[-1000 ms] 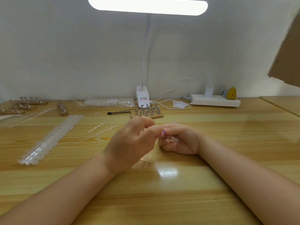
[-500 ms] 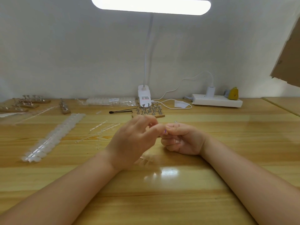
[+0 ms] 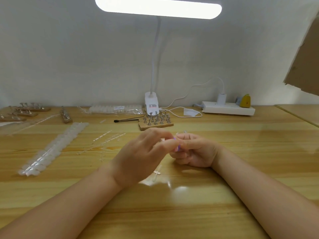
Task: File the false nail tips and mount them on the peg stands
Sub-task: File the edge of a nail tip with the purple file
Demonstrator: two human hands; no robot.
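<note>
My left hand (image 3: 143, 157) and my right hand (image 3: 195, 150) meet fingertip to fingertip above the middle of the wooden table (image 3: 172, 213). My right hand's curled fingers pinch a clear false nail tip (image 3: 184, 132), which pokes up behind them. A small purple file (image 3: 178, 147) shows between the two hands, pinched by my left thumb and fingers. Beyond the hands a wooden peg stand board (image 3: 155, 122) carries several metal pegs. A long strip of clear nail tips (image 3: 51, 149) lies on the left.
Empty clear sprues (image 3: 107, 138) lie left of my hands, and loose pieces (image 3: 157, 171) lie under my left wrist. More peg stands (image 3: 25, 111) sit far left. A brush (image 3: 126, 120), bagged tips (image 3: 117, 109), the lamp clamp (image 3: 151, 104) and a power strip (image 3: 227, 109) line the back.
Both hands have stayed together at the centre with only slight finger movement against the tip. The view shifted a little.
</note>
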